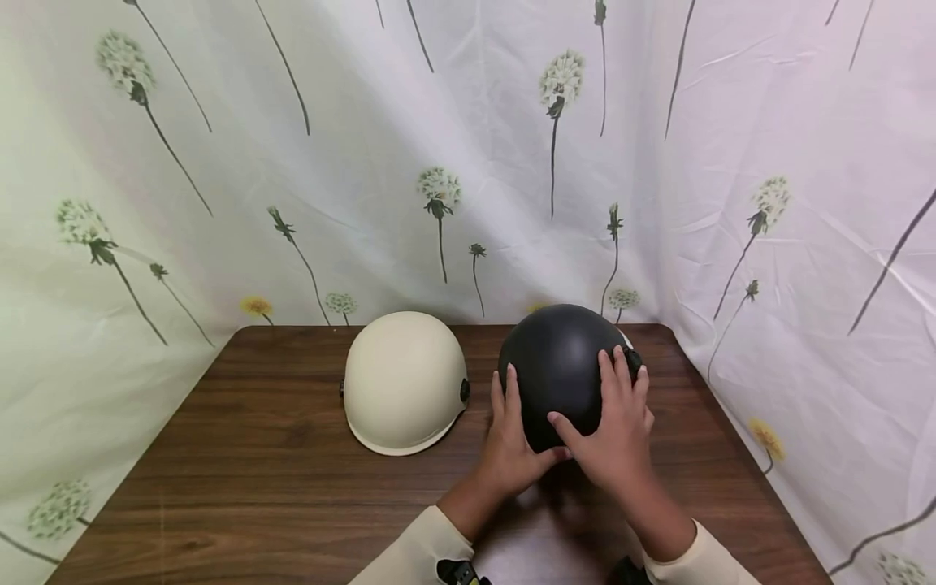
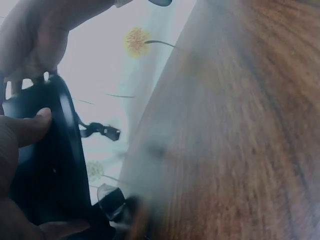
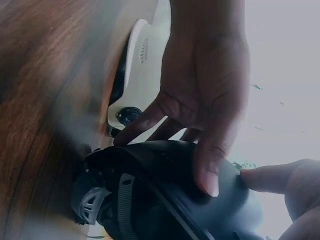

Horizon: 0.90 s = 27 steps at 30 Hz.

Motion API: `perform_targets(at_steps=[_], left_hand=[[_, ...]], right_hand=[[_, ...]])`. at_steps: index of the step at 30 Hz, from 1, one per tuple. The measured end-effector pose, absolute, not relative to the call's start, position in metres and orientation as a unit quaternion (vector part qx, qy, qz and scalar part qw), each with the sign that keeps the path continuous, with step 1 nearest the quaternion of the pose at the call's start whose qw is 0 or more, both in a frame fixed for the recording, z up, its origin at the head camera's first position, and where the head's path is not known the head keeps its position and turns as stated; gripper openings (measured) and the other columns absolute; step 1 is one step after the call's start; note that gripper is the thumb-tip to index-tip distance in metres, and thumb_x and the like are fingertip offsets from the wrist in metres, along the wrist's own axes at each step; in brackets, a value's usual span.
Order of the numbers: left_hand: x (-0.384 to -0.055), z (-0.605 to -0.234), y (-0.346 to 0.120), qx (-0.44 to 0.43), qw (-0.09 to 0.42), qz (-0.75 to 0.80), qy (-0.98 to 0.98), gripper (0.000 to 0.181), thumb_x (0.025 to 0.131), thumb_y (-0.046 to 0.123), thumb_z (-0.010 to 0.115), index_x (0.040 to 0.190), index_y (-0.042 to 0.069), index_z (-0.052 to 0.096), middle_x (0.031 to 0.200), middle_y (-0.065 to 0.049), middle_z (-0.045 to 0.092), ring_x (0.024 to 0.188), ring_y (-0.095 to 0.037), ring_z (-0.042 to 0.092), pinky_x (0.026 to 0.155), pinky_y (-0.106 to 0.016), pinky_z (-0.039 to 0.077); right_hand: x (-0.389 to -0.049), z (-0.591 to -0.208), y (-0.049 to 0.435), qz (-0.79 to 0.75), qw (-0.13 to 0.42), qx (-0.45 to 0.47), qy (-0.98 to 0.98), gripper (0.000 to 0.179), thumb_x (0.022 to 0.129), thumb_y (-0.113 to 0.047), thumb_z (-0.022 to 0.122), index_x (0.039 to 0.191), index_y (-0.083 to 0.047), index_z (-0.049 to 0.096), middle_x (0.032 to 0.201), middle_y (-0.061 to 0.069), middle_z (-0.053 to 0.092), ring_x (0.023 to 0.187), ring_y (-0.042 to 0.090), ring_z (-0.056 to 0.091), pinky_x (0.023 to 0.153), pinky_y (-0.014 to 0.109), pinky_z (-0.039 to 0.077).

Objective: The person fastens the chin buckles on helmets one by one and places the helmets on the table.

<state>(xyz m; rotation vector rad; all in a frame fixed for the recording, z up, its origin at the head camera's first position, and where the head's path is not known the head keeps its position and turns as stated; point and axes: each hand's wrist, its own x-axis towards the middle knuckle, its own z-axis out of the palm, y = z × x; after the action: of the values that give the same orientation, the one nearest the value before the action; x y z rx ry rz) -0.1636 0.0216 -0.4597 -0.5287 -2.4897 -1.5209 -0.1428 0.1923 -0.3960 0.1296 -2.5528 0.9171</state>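
Both hands hold a black helmet [image 1: 559, 366] at the right of the table's far side. My left hand [image 1: 508, 447] grips its left side near the lower rim, fingers up along the shell and thumb at the front. My right hand [image 1: 617, 426] spreads over its right side, thumb on the front of the shell. In the left wrist view a dark strap with a buckle [image 2: 102, 131] hangs beyond the rim. The right wrist view shows grey webbing [image 3: 126, 205] and a grey adjuster [image 3: 91, 205] under the helmet. A cream helmet [image 1: 405, 382] sits left of the hands.
The brown wooden table [image 1: 256, 471] ends at a flower-printed white curtain [image 1: 351, 162] behind and on both sides. Dark round fittings [image 1: 465, 390] sit on the cream helmet's sides. A pale edge shows behind the black helmet's right side.
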Motion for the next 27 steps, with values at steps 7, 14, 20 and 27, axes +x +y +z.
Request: perform_targets(at_steps=[7, 14, 20, 27], left_hand=[[-0.163, -0.463, 0.022, -0.180, 0.120, -0.512, -0.831, 0.140, 0.077, 0.046, 0.094, 0.170, 0.017, -0.006, 0.173, -0.025, -0.006, 0.153, -0.055, 0.022, 0.110, -0.072, 0.038], [-0.168, -0.467, 0.022, -0.166, 0.152, -0.479, -0.848, 0.139, 0.076, 0.054, 0.092, 0.171, 0.018, -0.003, 0.171, -0.025, 0.006, 0.152, -0.054, 0.027, 0.108, -0.073, 0.039], [-0.172, -0.465, 0.018, -0.199, 0.223, -0.437, -0.849, 0.136, 0.076, 0.058, 0.090, 0.168, 0.001, 0.008, 0.173, -0.023, 0.008, 0.158, -0.046, 0.013, 0.115, -0.073, 0.031], [-0.177, -0.458, 0.012, -0.227, 0.256, -0.396, -0.852, 0.137, 0.070, 0.055, 0.095, 0.169, 0.007, 0.012, 0.172, -0.023, 0.013, 0.157, -0.045, 0.019, 0.114, -0.073, 0.032]], right_hand=[[-0.141, -0.401, 0.188, 0.298, 0.258, 0.070, -0.917, 0.112, 0.078, -0.038, 0.094, 0.166, -0.008, 0.031, 0.174, 0.018, 0.019, 0.154, 0.059, 0.010, 0.100, 0.085, 0.026], [-0.140, -0.403, 0.186, 0.295, 0.288, 0.094, -0.906, 0.111, 0.074, -0.033, 0.097, 0.164, -0.007, 0.037, 0.173, 0.019, 0.022, 0.155, 0.058, 0.011, 0.099, 0.085, 0.027], [-0.141, -0.404, 0.184, 0.310, 0.299, 0.117, -0.895, 0.097, 0.082, -0.027, 0.091, 0.162, -0.007, 0.041, 0.172, 0.018, 0.025, 0.157, 0.054, 0.011, 0.101, 0.085, 0.026], [-0.139, -0.404, 0.183, 0.346, 0.300, 0.132, -0.879, 0.078, 0.090, -0.025, 0.084, 0.157, -0.007, 0.049, 0.171, 0.014, 0.030, 0.160, 0.042, 0.015, 0.105, 0.084, 0.024]])
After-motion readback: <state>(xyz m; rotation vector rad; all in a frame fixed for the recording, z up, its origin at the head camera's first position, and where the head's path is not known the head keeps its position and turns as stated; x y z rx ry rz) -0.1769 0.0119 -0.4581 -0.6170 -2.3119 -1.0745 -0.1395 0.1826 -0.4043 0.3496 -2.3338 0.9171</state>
